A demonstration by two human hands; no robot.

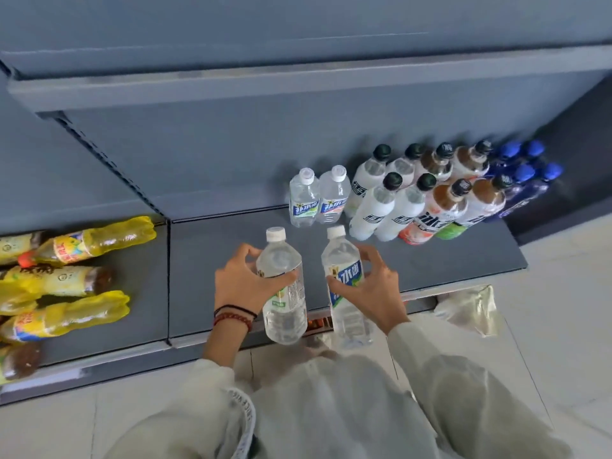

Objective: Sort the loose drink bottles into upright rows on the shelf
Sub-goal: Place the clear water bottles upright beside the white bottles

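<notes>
Two hands, left hand [243,283] gripping clear bottle [283,286], right hand [374,286] another bottle [346,283]

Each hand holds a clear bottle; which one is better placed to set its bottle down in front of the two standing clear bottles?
Probably the right hand: its bottle hangs nearer the two standing clear bottles than the left hand's bottle.

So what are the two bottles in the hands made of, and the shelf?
The bottle in the left hand and the bottle in the right hand look like clear glossy plastic: you see through them, and the caps are white. The shelf looks like grey painted metal, smooth and matte, though that is a guess.
</notes>
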